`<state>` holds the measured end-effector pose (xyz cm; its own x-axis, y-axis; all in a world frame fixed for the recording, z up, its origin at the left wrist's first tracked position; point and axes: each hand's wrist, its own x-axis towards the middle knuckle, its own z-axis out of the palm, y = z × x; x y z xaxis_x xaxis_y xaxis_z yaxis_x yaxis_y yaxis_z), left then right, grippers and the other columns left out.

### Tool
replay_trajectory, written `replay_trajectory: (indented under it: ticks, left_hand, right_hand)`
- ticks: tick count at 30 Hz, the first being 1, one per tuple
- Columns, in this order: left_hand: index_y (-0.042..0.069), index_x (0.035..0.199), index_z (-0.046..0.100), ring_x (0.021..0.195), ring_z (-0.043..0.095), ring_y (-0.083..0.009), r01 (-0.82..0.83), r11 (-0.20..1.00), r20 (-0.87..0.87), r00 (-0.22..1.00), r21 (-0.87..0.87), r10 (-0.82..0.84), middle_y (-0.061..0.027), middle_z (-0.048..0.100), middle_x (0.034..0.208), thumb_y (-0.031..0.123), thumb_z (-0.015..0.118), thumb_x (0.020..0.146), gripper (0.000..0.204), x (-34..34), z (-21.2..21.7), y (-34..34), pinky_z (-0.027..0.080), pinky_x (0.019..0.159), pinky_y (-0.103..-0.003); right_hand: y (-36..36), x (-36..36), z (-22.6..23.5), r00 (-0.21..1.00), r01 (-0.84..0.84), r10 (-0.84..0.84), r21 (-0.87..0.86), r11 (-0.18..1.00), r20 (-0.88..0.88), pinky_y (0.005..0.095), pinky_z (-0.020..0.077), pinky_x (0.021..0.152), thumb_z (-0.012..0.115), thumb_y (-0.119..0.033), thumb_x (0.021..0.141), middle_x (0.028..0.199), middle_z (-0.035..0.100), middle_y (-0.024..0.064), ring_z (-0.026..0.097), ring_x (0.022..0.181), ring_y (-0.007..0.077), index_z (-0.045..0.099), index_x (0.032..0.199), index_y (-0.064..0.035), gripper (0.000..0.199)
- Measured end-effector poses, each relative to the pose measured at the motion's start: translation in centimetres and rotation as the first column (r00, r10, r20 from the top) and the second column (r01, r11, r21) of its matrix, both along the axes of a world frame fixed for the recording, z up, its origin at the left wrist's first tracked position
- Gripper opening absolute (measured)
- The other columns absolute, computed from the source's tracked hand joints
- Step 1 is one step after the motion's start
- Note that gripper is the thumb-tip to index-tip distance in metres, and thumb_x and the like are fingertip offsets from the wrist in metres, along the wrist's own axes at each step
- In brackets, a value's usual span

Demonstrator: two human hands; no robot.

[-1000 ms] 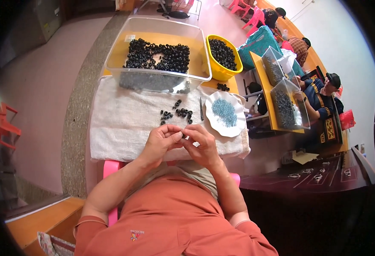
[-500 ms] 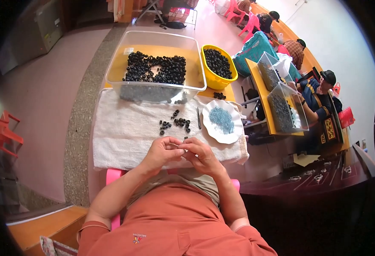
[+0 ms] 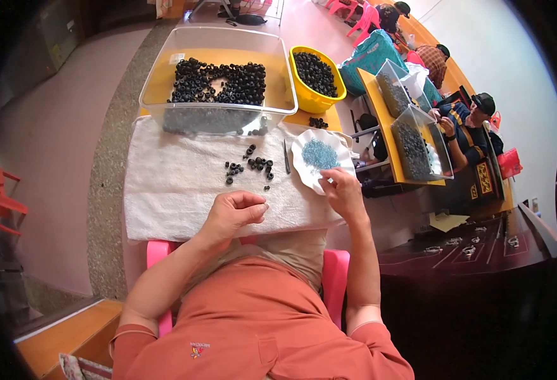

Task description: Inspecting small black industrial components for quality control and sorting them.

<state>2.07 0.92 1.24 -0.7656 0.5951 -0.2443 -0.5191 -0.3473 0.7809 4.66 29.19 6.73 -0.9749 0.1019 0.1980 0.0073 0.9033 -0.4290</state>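
Observation:
My left hand [image 3: 236, 214] hovers at the front of the white cloth [image 3: 170, 196], thumb and fingertips pinched together; whatever lies between them is too small to make out. At the near rim of a white scalloped plate [image 3: 308, 178] is my right hand [image 3: 343, 193], its thumb and forefinger drawn together beside a heap of tiny light-blue rings [image 3: 319, 153]. Any ring in that grip is hidden. Several small black hollow parts [image 3: 257, 163] lie loose on the cloth beyond my left hand, and a single black part [image 3: 267, 187] sits nearer. A dark slim tool [image 3: 286, 156] rests left of the plate.
A clear plastic bin [image 3: 155, 111] of black parts stands at the back, beside a yellow tub [image 3: 320, 103] full of more. Several black pieces [image 3: 318, 123] lie between tub and plate. On the right, a co-worker [image 3: 462, 126] sits by clear boxes [image 3: 421, 145] on another table.
My hands have parted. The right one has moved right, from beside the left hand to the plate of blue rings. My left hand stays pinched near the cloth's front. The whole view has shifted slightly.

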Motion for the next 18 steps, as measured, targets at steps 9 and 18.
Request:
replay_trajectory:
  ticks: [9,18]
  left_hand:
    - [-0.001,0.102,0.066,0.081,0.065,-0.0134,0.004,1.0,0.005,1.0,0.007,-0.004,-0.008,0.069,0.095,0.005,0.069,0.088,0.016,-0.1,-0.1,0.0,0.056,0.075,-0.026]
    - [-0.001,0.101,0.066,0.08,0.065,-0.0132,-0.004,1.0,0.022,1.0,0.01,0.003,-0.0082,0.069,0.095,0.006,0.069,0.088,0.015,0.0,-0.2,-0.1,0.056,0.074,-0.026]
  right_hand:
    - [0.7,-1.5,-1.5,0.998,-0.041,0.035,0.114,0.993,0.05,0.0418,0.0502,0.076,0.064,-0.015,0.084,0.091,0.067,0.0137,0.065,0.086,0.0344,0.072,0.097,-0.0062,0.017]
    - [0.5,-2.6,-1.5,0.989,-0.128,0.116,0.128,0.983,0.092,0.0429,0.0501,0.076,0.061,-0.015,0.085,0.089,0.066,0.0157,0.064,0.084,0.0366,0.07,0.087,-0.0039,0.015]
